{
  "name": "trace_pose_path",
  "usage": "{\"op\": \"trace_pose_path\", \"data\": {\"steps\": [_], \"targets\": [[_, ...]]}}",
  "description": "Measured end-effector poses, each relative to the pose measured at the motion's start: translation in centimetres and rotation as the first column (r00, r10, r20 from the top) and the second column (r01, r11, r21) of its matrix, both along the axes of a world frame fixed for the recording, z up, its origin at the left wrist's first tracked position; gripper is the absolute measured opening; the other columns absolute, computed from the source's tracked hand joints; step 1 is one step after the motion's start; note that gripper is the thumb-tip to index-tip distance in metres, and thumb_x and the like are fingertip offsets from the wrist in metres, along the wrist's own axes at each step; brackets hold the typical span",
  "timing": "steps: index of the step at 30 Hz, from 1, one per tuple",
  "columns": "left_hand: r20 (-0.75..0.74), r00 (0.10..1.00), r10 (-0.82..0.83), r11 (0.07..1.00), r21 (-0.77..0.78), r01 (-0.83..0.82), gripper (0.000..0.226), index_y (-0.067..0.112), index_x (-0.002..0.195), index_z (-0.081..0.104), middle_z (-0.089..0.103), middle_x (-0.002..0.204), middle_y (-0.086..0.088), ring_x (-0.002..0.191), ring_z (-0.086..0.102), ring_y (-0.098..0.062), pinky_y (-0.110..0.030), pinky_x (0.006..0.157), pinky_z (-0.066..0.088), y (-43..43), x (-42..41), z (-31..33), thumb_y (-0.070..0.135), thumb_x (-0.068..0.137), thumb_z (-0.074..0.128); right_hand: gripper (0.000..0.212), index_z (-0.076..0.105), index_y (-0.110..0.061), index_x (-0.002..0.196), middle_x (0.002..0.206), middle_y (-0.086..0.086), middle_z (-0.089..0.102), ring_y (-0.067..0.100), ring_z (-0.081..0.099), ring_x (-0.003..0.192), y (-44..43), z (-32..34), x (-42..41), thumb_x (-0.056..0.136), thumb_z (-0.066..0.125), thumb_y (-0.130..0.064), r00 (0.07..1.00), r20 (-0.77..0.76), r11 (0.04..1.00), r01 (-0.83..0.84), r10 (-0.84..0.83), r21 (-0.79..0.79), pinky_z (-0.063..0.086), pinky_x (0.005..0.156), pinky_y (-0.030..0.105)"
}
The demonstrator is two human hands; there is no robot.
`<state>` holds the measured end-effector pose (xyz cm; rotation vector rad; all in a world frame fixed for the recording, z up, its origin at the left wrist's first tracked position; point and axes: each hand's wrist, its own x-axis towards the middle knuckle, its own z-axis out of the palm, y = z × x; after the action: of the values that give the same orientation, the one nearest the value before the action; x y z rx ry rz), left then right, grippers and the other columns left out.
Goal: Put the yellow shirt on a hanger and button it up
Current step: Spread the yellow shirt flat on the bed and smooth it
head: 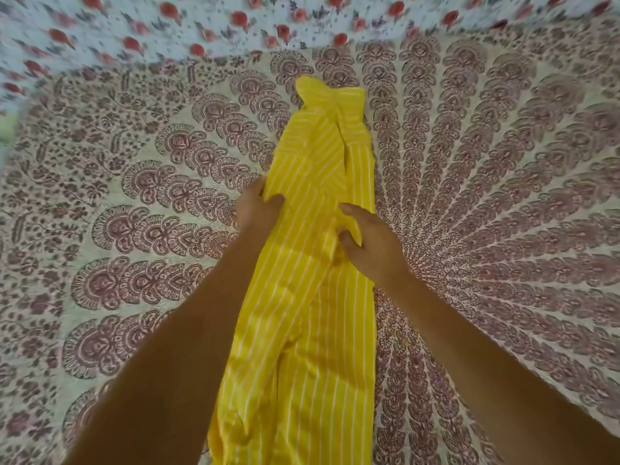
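Note:
The yellow shirt (312, 182) with thin white stripes lies bunched into a long narrow strip down the middle of the bed, its far end crumpled. My left hand (256, 208) pinches the shirt's left edge between thumb and fingers. My right hand (365, 239) grips a fold near the shirt's right side, fingers curled into the cloth. No hanger shows in the head view, and no buttons can be made out.
A patterned bedspread (141, 203) with maroon feather motifs covers the surface all around the shirt. Beyond it at the far edge hangs or lies a white cloth with red flowers (201, 25).

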<state>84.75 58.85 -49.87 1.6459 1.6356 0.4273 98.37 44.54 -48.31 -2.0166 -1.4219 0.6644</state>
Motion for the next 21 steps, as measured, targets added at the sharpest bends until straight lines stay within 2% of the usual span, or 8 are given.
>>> {"op": "trace_pose_path", "data": {"steps": [3,6,8,11,13,15,18,21], "targets": [[0.121,0.988,-0.095,0.981,0.181,0.072,0.034,0.005,0.099,0.066,0.062,0.081,-0.011,0.074,0.055,-0.020,-0.032,0.070,0.042,-1.4,1.7,1.5,0.024,0.074,0.055,0.035,0.050,-0.009,0.128,0.124,0.004,0.060,0.015,0.055,0.113,2.4,0.4,0.3,0.094,0.048,-0.019,0.960,-0.227,0.982,0.180,-0.163,0.056,0.040,0.093,0.022],[0.140,0.915,-0.378,0.905,0.265,0.334,0.041,0.003,0.105,0.068,0.066,0.090,-0.017,0.077,0.058,-0.019,-0.023,0.069,0.037,-3.9,3.3,2.2,0.027,0.074,0.056,0.031,0.055,-0.008,0.120,0.113,0.007,0.061,0.011,0.052,0.096,5.1,2.1,1.0,0.096,0.044,-0.024,0.816,-0.453,0.922,0.386,-0.359,-0.036,0.039,0.083,0.023],[0.177,0.789,-0.588,0.804,0.230,0.548,0.046,0.004,0.111,0.066,0.060,0.083,-0.011,0.067,0.047,0.004,-0.015,0.063,0.033,-5.4,3.9,2.6,0.029,0.074,0.053,0.035,0.056,-0.005,0.113,0.106,0.007,0.059,0.014,0.051,0.091,6.5,2.6,2.1,0.094,0.047,-0.032,0.707,-0.529,0.871,0.467,-0.470,-0.151,0.042,0.082,0.028],[0.251,0.657,-0.711,0.686,0.044,0.726,0.034,0.006,0.117,0.062,0.058,0.088,-0.002,0.067,0.048,0.009,-0.005,0.066,0.036,-6.7,4.5,3.3,0.012,0.083,0.063,0.026,0.061,0.002,0.094,0.085,0.008,0.060,0.019,0.056,0.077,6.8,2.2,3.9,0.086,0.057,-0.023,0.650,-0.517,0.815,0.547,-0.558,-0.192,0.044,0.068,0.029],[0.317,0.700,-0.640,0.746,0.039,0.665,0.025,0.004,0.110,0.066,0.064,0.092,-0.002,0.066,0.051,0.015,-0.002,0.065,0.036,-6.1,4.6,3.7,0.006,0.086,0.062,0.016,0.061,-0.001,0.073,0.069,0.010,0.053,0.021,0.049,0.068,6.1,1.5,5.1,0.083,0.054,-0.011,0.586,-0.521,0.748,0.643,-0.620,-0.166,0.038,0.059,0.031],[0.263,0.808,-0.527,0.850,0.136,0.509,0.017,0.004,0.100,0.070,0.070,0.094,-0.005,0.060,0.051,0.018,-0.001,0.061,0.034,-4.3,4.7,3.6,0.005,0.087,0.059,0.026,0.050,-0.014,0.060,0.060,0.001,0.044,0.019,0.043,0.065,5.2,0.8,6.2,0.085,0.050,-0.010,0.541,-0.510,0.683,0.719,-0.669,-0.134,0.033,0.059,0.031],[0.010,0.959,-0.285,0.927,0.258,0.273,0.020,0.013,0.099,0.071,0.071,0.096,-0.007,0.065,0.054,-0.004,-0.014,0.058,0.032,-0.7,5.1,2.6,0.011,0.088,0.054,0.012,0.057,-0.010,0.084,0.070,-0.004,0.051,0.015,0.045,0.069,4.1,0.2,7.4,0.090,0.048,-0.015,0.553,-0.418,0.615,0.788,-0.721,-0.019,0.038,0.066,0.030],[-0.038,0.992,-0.118,0.953,0.277,0.124,0.025,0.011,0.107,0.067,0.064,0.112,-0.011,0.095,0.062,-0.025,-0.023,0.075,0.042,2.3,5.8,0.9,0.013,0.089,0.050,0.021,0.064,-0.014,0.106,0.088,-0.002,0.060,0.014,0.052,0.082,3.2,-0.1,8.4,0.089,0.054,-0.022,0.602,-0.316,0.622,0.782,-0.734,0.046,0.041,0.076,0.027]]}}
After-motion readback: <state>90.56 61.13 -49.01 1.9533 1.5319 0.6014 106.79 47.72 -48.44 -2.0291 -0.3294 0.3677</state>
